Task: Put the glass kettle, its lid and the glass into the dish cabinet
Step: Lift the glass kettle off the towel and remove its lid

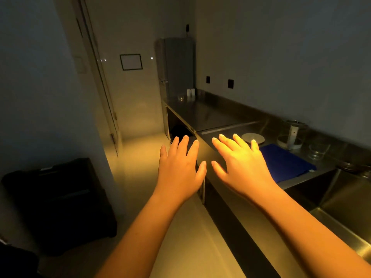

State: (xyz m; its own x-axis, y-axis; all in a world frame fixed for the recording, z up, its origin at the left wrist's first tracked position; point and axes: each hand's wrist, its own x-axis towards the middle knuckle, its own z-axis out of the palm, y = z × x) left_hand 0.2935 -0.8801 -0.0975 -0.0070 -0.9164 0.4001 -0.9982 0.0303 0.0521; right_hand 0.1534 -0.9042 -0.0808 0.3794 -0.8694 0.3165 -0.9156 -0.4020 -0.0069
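Left hand: the left hand hovers palm down over the floor just off the front edge of the desk. Its grip is wide, fingers spread, holding nothing.
Right hand: the right hand reaches over the desk edge, grip equally wide and empty. One fingertip overlaps the lid in this view; whether it touches I cannot tell.
Glass kettle: the glass kettle stands upright at the back of the desk, beyond the blue mat, with a pale handle facing the camera.
Lid: the lid lies flat on the desk, left of the kettle and just past the mat's far corner.
Glass: the glass stands upright right of the kettle, near the sink.
Dish cabinet: not identifiable in this dim view.
Step in hand: likely the first reach — nothing is lifted yet.
How to do it well: take the kettle by its handle with the right hand and support the base with the left. Light is poor and clear glass is hard to see, so close the grip slowly and lift straight up, clear of the neighbouring glass.
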